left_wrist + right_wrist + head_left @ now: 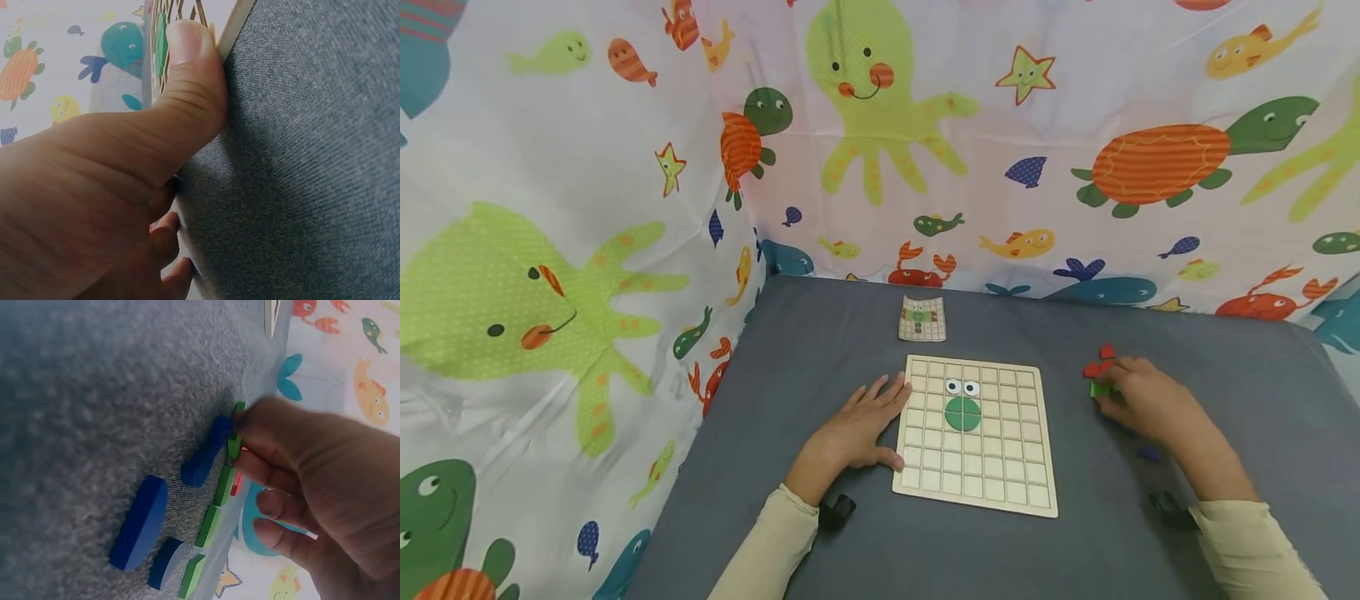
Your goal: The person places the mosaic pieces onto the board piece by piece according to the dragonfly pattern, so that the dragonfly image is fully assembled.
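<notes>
My left hand (pixel 853 433) has its fingers spread at the left edge of a wooden grid board (pixel 932 483), with the thumb on the rim. Four quarter pieces form a green circle (pixel 962 414) on the board, with two eye pieces (pixel 972 388) just above it. To the right of the board, my right hand (pixel 1150 404) pinches a small green block (pixel 234 445) between thumb and index finger, close over the cloth. Beside it lie blue blocks (pixel 140 522), a row of more green blocks (pixel 209 526) and red blocks (pixel 1107 352), partly hidden by the hand.
A small pattern card (pixel 922 332) lies behind the board and shows a coloured figure on a grid. Grey cloth (pixel 985 554) covers the table. A curtain (pixel 970 208) printed with sea animals hangs at the back and left.
</notes>
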Motion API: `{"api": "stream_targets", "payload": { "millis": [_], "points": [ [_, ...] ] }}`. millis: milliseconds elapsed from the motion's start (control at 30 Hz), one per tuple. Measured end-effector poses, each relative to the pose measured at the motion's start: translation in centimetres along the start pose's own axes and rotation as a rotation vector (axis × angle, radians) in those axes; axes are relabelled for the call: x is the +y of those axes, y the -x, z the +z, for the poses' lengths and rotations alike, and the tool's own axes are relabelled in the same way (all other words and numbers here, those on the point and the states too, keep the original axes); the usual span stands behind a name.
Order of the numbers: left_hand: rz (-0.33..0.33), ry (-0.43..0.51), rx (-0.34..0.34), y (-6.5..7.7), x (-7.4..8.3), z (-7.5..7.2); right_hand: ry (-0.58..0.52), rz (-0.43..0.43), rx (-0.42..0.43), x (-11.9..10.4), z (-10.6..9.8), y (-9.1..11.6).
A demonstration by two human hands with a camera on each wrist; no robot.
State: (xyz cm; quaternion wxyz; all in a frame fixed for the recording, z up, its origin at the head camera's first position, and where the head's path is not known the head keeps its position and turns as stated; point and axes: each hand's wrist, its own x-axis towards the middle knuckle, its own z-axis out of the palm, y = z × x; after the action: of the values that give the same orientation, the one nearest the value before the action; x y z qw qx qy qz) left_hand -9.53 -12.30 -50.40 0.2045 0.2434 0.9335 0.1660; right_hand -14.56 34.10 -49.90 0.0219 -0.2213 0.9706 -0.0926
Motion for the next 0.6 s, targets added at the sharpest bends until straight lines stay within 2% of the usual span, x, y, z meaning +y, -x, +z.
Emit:
{"api": "stream_targets", "payload": {
  "millis": [133, 267, 400, 600],
  "points": [
    [-0.005, -0.007, -0.012, 0.0, 0.1, 0.2, -0.006, 0.037, -0.051, 0.2, 0.2, -0.3],
    [-0.008, -0.002, -0.010, 0.0, 0.2, 0.2, -0.024, 0.056, -0.054, -0.6, 0.0, -0.5],
    [-0.008, -0.002, -0.007, 0.0, 0.3, 0.1, -0.061, 0.057, -0.023, -3.2, -0.9, -0.9],
    [0.002, 0.023, 0.000, 0.2, 0.4, -0.2, -0.112, -0.054, 0.100, -8.3, -1.9, -2.1]
  ]
}}
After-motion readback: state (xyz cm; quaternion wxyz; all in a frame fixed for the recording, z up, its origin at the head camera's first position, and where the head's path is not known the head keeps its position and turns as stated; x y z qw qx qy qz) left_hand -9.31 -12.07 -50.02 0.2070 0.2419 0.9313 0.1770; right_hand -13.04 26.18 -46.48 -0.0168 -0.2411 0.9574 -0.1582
